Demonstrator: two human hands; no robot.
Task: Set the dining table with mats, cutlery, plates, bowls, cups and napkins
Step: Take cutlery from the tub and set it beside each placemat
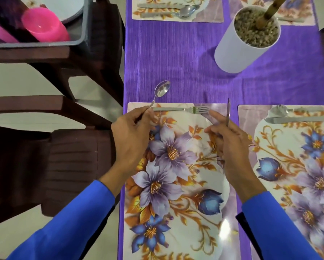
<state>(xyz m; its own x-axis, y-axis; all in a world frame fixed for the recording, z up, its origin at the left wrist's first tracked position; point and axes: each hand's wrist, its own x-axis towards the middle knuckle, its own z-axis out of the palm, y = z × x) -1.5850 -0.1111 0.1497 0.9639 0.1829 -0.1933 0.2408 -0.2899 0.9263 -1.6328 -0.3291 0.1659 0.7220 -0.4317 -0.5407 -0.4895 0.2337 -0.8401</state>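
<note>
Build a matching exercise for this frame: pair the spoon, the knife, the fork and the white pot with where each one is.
Things:
1. spoon
2. knife
3. fork
4. white pot

Places:
A. lying along the far edge of the near floral mat
B. held by the left hand
C. standing on the purple tablecloth, filled with gravel
D. held upright in the right hand

Pairs: 1-B, 2-D, 3-A, 4-C
</note>
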